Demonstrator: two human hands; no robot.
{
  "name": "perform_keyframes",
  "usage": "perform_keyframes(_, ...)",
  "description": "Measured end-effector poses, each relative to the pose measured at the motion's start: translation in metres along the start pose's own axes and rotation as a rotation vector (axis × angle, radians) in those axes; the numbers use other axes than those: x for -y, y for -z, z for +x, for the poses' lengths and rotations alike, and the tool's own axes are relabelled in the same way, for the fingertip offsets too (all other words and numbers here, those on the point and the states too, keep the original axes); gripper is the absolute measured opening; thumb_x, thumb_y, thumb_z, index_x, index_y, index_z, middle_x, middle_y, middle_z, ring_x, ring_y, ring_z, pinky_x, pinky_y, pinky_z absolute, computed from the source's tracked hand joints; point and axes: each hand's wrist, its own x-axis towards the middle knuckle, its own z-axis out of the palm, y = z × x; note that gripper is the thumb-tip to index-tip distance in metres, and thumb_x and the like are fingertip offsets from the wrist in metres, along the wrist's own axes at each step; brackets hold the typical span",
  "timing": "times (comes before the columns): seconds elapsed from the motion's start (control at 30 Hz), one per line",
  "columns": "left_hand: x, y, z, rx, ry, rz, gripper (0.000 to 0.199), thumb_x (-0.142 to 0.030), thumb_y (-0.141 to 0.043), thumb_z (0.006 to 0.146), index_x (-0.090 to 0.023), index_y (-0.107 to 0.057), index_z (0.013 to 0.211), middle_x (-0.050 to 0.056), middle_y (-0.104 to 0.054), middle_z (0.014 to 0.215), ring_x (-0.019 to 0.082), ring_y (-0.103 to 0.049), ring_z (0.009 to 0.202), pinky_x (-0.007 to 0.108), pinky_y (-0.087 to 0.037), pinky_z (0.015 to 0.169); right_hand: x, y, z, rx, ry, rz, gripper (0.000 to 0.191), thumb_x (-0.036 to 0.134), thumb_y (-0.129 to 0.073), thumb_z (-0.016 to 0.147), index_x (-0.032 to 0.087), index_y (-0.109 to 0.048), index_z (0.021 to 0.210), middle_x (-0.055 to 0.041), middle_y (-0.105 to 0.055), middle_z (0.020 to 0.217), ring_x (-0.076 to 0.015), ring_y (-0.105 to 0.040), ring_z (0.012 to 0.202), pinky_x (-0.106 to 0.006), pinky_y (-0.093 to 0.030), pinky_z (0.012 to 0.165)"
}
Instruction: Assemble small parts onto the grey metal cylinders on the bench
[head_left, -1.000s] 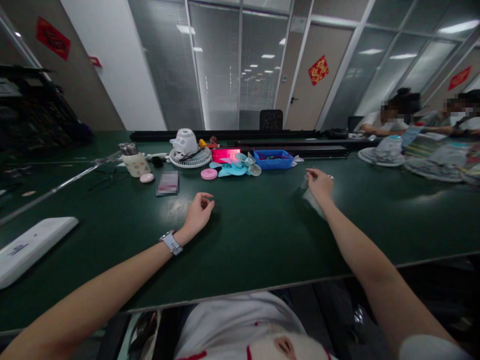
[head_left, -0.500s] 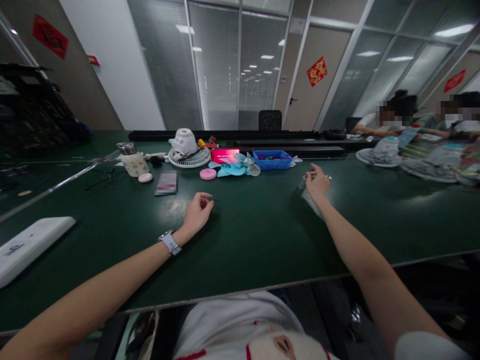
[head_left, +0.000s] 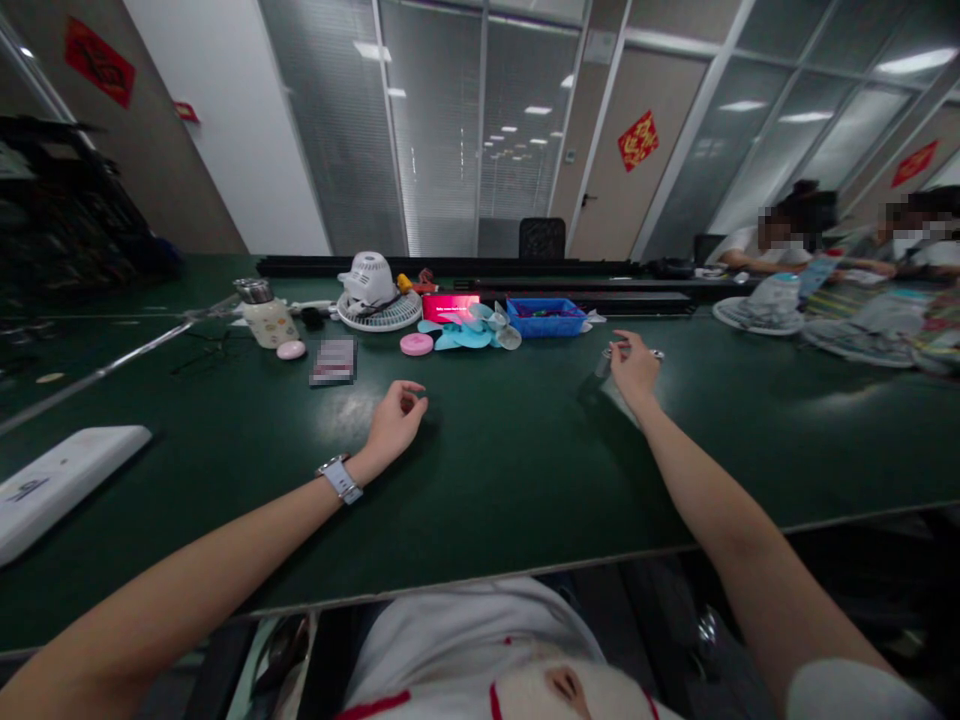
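Observation:
My left hand (head_left: 396, 418), with a watch (head_left: 340, 479) on its wrist, rests at the middle of the green table (head_left: 480, 470). Its fingers are loosely curled, apart from the thumb, around nothing. Farther right, my right hand (head_left: 636, 368) has thumb and index finger pinched at a small clear plastic bag (head_left: 621, 402), partly hidden under the palm. A shiny bit shows by the knuckles; its kind is too small to tell. Ahead of my hands lie light blue fan blades (head_left: 469, 333), a pink round cap (head_left: 416, 345) and a blue basket (head_left: 546, 318) with small things inside.
A white fan body (head_left: 369, 280) sits on its round grille (head_left: 379, 313) at the back. To the left stand a bottle (head_left: 268, 318), a pink oval thing (head_left: 291, 350), a flat card (head_left: 334, 361) and a white box (head_left: 67, 485). Two people work at the far right beside fan parts (head_left: 759, 312).
The view has tilted very slightly. Both hands keep nearly the same place and pose, and the objects on the table have not moved.

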Motion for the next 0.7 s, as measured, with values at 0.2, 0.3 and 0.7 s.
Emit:
perform_keyframes(0.2,-0.001,0.001,0.0,0.013,0.008,0.001,0.025,-0.031,-0.058,0.081,-0.02,-0.057,0.104,0.0,-0.06,0.08,0.017,-0.059,0.071,0.031,-0.046,0.069,-0.001,0.0,0.002,0.036,-0.025,-0.052,0.029,0.027,-0.051,0.088,0.021,-0.069,0.11,-0.0081,-0.075,0.094,-0.0254,-0.07,0.086,-0.036,-0.049,0.079)
perform_keyframes(0.3,-0.001,0.001,0.0,0.016,0.006,0.004,0.026,-0.031,-0.059,0.082,-0.019,-0.057,0.105,0.0,-0.06,0.081,0.017,-0.059,0.071,0.031,-0.046,0.069,0.0,-0.001,0.001,0.023,-0.044,-0.1,0.03,0.029,-0.053,0.088,0.022,-0.07,0.111,-0.0092,-0.075,0.092,-0.0274,-0.07,0.089,-0.039,-0.049,0.082)
perform_keyframes(0.7,-0.002,0.002,-0.002,0.129,-0.124,0.037,0.036,-0.045,-0.057,0.088,-0.02,-0.064,0.113,0.003,-0.065,0.089,0.018,-0.061,0.079,0.03,-0.046,0.07,0.022,-0.012,-0.015,0.197,-0.261,0.272,0.038,0.038,-0.075,0.075,0.014,-0.071,0.104,-0.0137,-0.076,0.098,-0.0264,-0.072,0.095,-0.038,-0.056,0.084)
